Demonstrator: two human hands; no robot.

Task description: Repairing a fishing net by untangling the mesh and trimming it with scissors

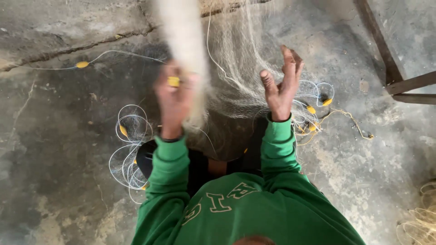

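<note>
My left hand (pixel 175 102) is raised and blurred, closed around a thick bunched length of pale fishing net (pixel 184 41) with a small yellow float (pixel 173 81) pinched at the fingers. My right hand (pixel 281 86) is lifted beside it, fingers spread and upright, touching fine net strands that hang between the hands. The loose sheer net (pixel 236 68) drapes down toward my lap. Both arms wear green sleeves.
Coils of white line with yellow floats lie on the cracked concrete floor at the left (pixel 129 149) and right (pixel 313 109). One float on a line sits far left (pixel 82 64). A dark metal frame (pixel 399 77) stands at upper right. Tangled pale line (pixel 422 218) lies at lower right.
</note>
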